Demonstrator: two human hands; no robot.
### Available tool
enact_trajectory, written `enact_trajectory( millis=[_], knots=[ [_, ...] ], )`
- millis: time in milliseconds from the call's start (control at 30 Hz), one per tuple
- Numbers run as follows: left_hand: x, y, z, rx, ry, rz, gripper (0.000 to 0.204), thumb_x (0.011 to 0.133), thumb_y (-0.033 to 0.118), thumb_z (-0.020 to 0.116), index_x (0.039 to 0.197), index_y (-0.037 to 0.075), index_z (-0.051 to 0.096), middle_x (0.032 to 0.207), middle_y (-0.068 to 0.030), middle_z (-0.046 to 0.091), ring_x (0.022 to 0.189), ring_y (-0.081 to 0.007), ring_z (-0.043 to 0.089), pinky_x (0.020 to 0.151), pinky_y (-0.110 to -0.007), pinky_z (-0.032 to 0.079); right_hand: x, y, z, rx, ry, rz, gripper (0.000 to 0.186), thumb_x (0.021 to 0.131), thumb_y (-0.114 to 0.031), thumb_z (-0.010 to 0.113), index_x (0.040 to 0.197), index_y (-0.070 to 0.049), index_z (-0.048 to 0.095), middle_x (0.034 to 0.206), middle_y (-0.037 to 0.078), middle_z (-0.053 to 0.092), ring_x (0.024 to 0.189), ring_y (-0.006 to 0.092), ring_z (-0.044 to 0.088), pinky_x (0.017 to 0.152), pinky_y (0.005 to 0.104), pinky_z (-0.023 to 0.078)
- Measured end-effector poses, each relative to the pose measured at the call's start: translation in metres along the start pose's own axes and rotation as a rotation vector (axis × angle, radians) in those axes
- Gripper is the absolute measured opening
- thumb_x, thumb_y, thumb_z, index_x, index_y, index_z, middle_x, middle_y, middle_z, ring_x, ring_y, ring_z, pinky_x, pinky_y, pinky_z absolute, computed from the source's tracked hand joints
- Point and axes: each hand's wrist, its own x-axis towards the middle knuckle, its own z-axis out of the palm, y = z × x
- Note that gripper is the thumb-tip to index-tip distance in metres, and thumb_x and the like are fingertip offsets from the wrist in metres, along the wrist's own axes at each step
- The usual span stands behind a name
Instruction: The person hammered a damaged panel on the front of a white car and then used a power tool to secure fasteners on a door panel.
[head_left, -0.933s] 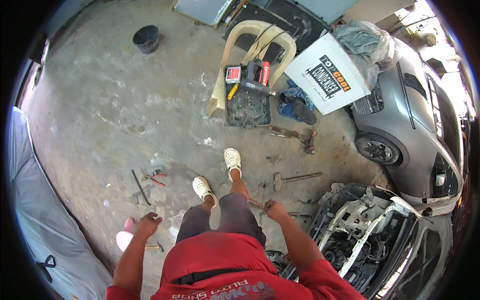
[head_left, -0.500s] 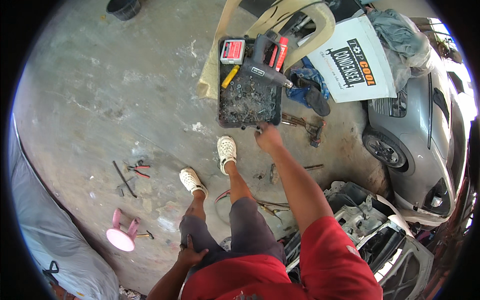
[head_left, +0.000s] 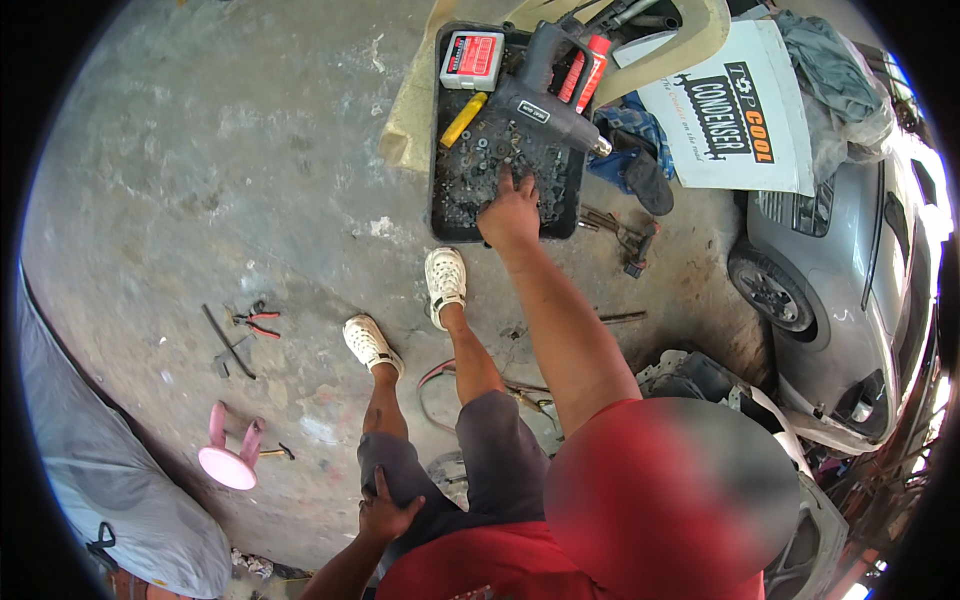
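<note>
My right hand [head_left: 510,214] reaches into the near part of a black tray [head_left: 567,212], its fingers spread and touching the loose nuts, washers and other small hardware [head_left: 466,178] there. Nothing shows in its grip, though the fingertips lie among the dark pieces. Across the tray's far half lies a dark heat gun [head_left: 552,108], nozzle to the right. Beside it are a red tube [head_left: 592,72], a yellow stick-like tool [head_left: 463,120] and a red-and-white box [head_left: 472,58]. My left hand [head_left: 388,512] rests on my left thigh, fingers apart, holding nothing.
Red-handled pliers [head_left: 262,320], a dark bar [head_left: 228,342] and a pink stool [head_left: 230,465] stand or lie left on the concrete floor. To the right are a printed white board [head_left: 735,110], a grey car [head_left: 830,280] and loose tools [head_left: 632,240]. A grey cover [head_left: 120,480] lines the left.
My right hand has moved from the tray's near rim inward onto the small hardware. The view has shifted, and the tray appears larger. My left hand stays on my thigh.
</note>
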Motion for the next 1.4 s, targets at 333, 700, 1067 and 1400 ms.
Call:
enact_trajectory(
  millis=[333,700,1067,1400],
  knots=[
    [0.004,0.004,0.004,-0.011,0.0,-0.02,0.126,0.075,0.073,0.07,0.161,0.014,0.001,0.148,-0.0423,0.028,0.132,-0.0547,0.045,0.111,-0.052,0.041,-0.005,0.014,-0.009,-0.129,-0.059,-0.036,0.067,0.082,-0.016,0.063,0.147,-0.008,0.044,0.153,0.026,0.034,0.136,0.0433,0.04,0.109,0.0503,0.042],
    [0.001,0.009,0.008,-0.061,0.005,-0.039,0.126,0.073,0.074,0.071,0.161,0.016,0.001,0.148,-0.0417,0.028,0.134,-0.0537,0.043,0.112,-0.051,0.039,0.004,0.021,-0.019,-0.099,0.098,-0.102,0.051,0.082,-0.018,0.066,0.131,-0.006,0.058,0.131,0.022,0.051,0.123,0.041,0.05,0.1,0.0486,0.049],
    [0.002,0.011,0.011,-0.115,-0.015,-0.052,0.125,0.073,0.07,0.074,0.161,0.02,-0.001,0.15,-0.0411,0.025,0.134,-0.0535,0.042,0.113,-0.051,0.038,0.025,0.009,-0.015,-0.061,0.199,0.087,0.062,0.084,-0.026,0.067,0.14,-0.004,0.05,0.134,0.021,0.052,0.127,0.0405,0.048,0.105,0.051,0.043],
    [0.002,0.015,0.011,-0.06,0.023,-0.057,0.125,0.073,0.069,0.076,0.161,0.018,0.002,0.15,-0.0393,0.027,0.134,-0.054,0.043,0.111,-0.053,0.039,-0.023,-0.008,0.021,0.087,0.127,-0.1,0.064,0.094,-0.038,0.062,0.147,-0.005,0.047,0.155,0.027,0.036,0.138,0.0468,0.04,0.114,0.0521,0.035]
  ],
)
